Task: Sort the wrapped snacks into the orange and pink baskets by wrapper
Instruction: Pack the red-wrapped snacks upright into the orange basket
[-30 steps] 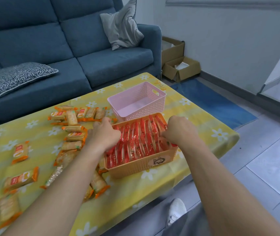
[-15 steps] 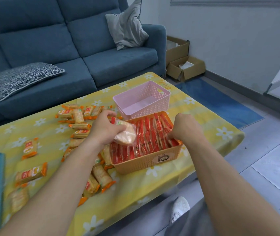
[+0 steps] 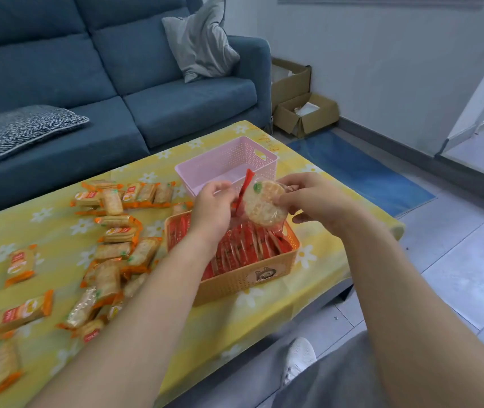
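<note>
wrapped snacks (image 3: 111, 251): orange-trimmed packs lie scattered flat on the left half of the table (image 3: 264, 316), pointing every which way, none of them in a basket.
left hand (image 3: 211, 207): raised over the orange basket, fingers curled, pinching the left end of the held pack by its red seam.
pink basket (image 3: 226, 163): just behind the orange one and close to it, beyond both hands; the hands cover its near wall.
orange basket (image 3: 234, 285): at the near table edge, right under the hands, packed with red packs (image 3: 249, 248) standing on edge in rows.
round cracker (image 3: 264, 206): in a clear wrapper with red trim, held in the air between the two hands, flat face turned toward the camera. the disc has no long axis, but the wrapper stretches across from hand to hand.
right hand (image 3: 317, 201): thumb and fingertips clamp the right edge of the wrapper; both hands look equally close to the pack.
relation that matters: the cracker hangs straight above the orange basket's far half, with the pink basket a short reach beyond. its red trim seems to match the red rows, so straight down looks likely.
in the way: the rows look tightly packed, so a gap will probably need opening.
around: blue sofa (image 3: 176, 107) behind the table, cardboard boxes (image 3: 305, 113) on the floor to the right.
</note>
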A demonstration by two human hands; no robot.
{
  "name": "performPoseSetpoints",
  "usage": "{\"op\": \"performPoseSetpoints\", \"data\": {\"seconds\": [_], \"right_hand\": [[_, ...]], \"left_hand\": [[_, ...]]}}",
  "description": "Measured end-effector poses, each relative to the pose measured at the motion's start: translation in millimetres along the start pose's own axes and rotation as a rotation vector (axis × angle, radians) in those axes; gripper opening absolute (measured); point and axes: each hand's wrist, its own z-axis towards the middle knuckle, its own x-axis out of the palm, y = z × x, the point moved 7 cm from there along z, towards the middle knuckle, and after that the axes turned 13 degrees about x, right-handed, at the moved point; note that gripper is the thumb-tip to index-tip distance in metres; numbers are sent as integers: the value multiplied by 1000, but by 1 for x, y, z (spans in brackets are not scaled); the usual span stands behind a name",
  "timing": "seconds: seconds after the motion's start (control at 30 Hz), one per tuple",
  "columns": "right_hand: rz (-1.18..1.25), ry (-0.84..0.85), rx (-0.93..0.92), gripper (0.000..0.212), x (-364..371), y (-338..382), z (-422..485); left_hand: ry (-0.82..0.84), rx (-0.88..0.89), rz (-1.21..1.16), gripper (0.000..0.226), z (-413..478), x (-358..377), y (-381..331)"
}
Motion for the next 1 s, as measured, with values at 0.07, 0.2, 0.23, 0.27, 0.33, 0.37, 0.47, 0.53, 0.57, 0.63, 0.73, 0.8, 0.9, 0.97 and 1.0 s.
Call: {"op": "performPoseSetpoints", "data": {"seconds": [0.07, 0.2, 0.23, 0.27, 0.33, 0.37, 0.47, 0.53, 0.57, 0.63, 0.73, 0.8, 0.9, 0.97, 1.0], "right_hand": [[1, -52, 35, 22, -11, -8, 3], [-12, -174, 111, 18, -33, -22, 4], [14, -216, 116, 15, -40, -24, 3], [44, -258, 118, 12, -46, -26, 2], [109, -319, 109, 9, -54, -29, -1], [143, -322, 107, 13, -56, -30, 0], [215, -214, 141, 45, -46, -30, 1], [220, -127, 148, 51, -36, -28, 2], [211, -105, 146, 47, -33, -26, 2], [198, -96, 140, 33, -30, -25, 3], [163, -140, 123, 20, -32, -23, 5], [110, -209, 87, 22, -35, -18, 4], [6, -273, 49, 12, -36, -14, 4], [-80, -274, 70, 13, -33, -15, 4], [-107, -266, 86, 17, -31, -16, 4]], "left_hand": [[71, 75, 247, 17, -1, 9, 9], [162, 81, 402, 28, -6, 38, 23], [152, 51, 402, 27, -8, 43, 26], [154, 38, 424, 22, -9, 46, 28], [225, 75, 611, 18, -10, 54, 28], [265, 94, 732, 27, -12, 57, 26], [309, 148, 946, 48, -8, 63, 21], [323, 164, 960, 39, -2, 60, 20], [336, 160, 964, 34, 0, 57, 20], [348, 127, 958, 32, 3, 47, 23], [395, 160, 948, 28, 3, 44, 22], [457, 206, 955, 22, 0, 49, 22], [505, 221, 1015, 19, -3, 50, 24], [507, 211, 1026, 14, -2, 48, 24], [507, 203, 1019, 11, -2, 48, 25]]}}
